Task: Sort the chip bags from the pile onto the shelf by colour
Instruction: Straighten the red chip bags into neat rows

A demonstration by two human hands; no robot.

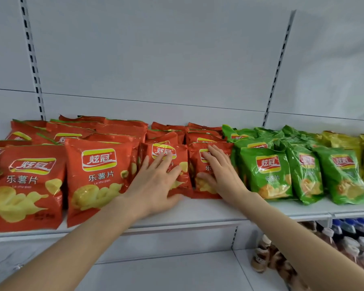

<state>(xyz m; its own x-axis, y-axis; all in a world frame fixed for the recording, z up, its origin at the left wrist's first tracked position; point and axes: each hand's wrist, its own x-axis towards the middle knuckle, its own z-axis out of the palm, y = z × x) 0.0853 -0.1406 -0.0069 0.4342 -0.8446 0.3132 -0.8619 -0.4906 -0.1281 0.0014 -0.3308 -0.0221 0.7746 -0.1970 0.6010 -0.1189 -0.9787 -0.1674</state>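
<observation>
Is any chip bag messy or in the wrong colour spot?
Mostly tidy. Only the red bags at the back left lie tilted in a jumble, with thin green edges peeking out; I can't tell what those belong to.

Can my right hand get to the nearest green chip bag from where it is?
Probably yes: the right hand rests flat on a red bag directly beside that green bag, with nothing between them.

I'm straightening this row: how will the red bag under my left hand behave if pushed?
Probably light: the red bag looks puffed with air, so it may dent under the left hand. Its glossy film should slide on the shelf. Leaning, it might tip backward.
</observation>
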